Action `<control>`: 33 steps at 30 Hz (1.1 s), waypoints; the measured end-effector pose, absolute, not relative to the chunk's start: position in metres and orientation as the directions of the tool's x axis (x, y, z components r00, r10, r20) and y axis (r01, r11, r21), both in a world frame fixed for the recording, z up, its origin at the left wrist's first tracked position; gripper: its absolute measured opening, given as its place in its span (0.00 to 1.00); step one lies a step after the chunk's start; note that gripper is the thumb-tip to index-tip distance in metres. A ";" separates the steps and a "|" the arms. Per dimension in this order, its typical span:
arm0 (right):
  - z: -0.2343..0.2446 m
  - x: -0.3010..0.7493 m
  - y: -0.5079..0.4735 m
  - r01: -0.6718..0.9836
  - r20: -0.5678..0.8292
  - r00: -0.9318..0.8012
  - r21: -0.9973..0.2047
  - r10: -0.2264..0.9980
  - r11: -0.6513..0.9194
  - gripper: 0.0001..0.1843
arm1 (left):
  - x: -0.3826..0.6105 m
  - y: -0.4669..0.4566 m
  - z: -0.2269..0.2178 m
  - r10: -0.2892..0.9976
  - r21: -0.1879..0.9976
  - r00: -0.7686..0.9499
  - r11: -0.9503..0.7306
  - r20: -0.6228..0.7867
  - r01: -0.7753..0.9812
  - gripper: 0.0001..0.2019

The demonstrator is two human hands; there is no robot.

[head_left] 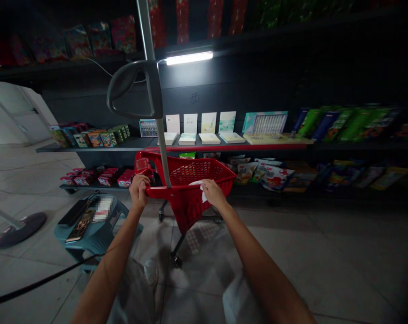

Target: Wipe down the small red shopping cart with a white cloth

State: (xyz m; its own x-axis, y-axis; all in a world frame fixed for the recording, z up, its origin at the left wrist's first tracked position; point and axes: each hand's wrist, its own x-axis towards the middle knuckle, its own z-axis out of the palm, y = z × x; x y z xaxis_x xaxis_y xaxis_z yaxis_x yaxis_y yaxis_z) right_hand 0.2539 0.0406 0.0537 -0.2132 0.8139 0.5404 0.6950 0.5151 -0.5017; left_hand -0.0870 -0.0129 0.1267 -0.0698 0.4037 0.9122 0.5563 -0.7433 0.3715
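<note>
In front of me stands a red plastic shopping cart [190,202] on dark wheeled legs. My left hand [139,191] is closed around the cart's rim at its left corner. A white cloth or tissue [204,194] is pinched in my right hand [212,192], which rests on the near right rim of the basket and hides part of the cloth. A grey pole [161,148] with a dark grey loop handle [135,89] rises upright at the cart's near side. The cart's mesh basket shows several rows of holes.
Behind the cart run dark shelves [123,143] with books [209,126], boxes [96,138] and snack bags [274,177]. At left are a blue-grey stool [89,231] bearing flat items, a black cable [45,280] and a round pole base [21,229]. A tube light [189,58] glows above.
</note>
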 end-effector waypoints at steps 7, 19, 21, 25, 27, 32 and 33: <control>0.067 0.232 0.030 0.594 0.531 -0.184 -0.611 0.827 0.524 0.20 | -0.084 -0.027 0.107 0.419 0.543 -0.347 -0.678 0.839 0.496 0.23; 0.125 0.187 0.015 -0.052 0.557 0.231 -0.812 0.798 0.582 0.19 | -0.071 -0.045 0.077 0.449 0.550 -0.321 -0.628 0.834 0.550 0.39; 0.123 0.181 0.014 -0.073 0.543 0.191 -0.823 0.818 0.563 0.20 | -0.073 -0.046 0.076 0.441 0.524 -0.292 -0.624 0.848 0.579 0.38; 0.109 0.166 0.011 0.223 0.652 0.030 -0.743 0.757 0.631 0.21 | -0.079 -0.048 0.077 0.434 0.488 -0.251 -0.614 0.865 0.620 0.35; 0.103 0.160 0.010 0.405 0.665 -0.027 -0.675 0.746 0.617 0.19 | -0.080 -0.049 0.078 0.428 0.474 -0.238 -0.619 0.872 0.626 0.34; 0.108 0.167 -0.004 0.756 0.564 -0.079 -0.504 0.822 0.418 0.17 | -0.081 -0.050 0.081 0.423 0.459 -0.221 -0.620 0.879 0.637 0.33; 0.110 0.172 -0.009 0.807 0.530 -0.070 -0.468 0.845 0.360 0.20 | -0.081 -0.050 0.082 0.423 0.459 -0.221 -0.618 0.879 0.638 0.33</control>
State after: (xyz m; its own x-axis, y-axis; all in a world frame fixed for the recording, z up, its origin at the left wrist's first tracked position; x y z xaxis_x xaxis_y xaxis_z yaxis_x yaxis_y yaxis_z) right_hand 0.1722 -0.0087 0.1100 -0.0698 0.8453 0.5297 0.8068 0.3601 -0.4683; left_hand -0.0812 -0.0501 0.0815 -0.2213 0.4233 0.8786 0.6382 -0.6184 0.4587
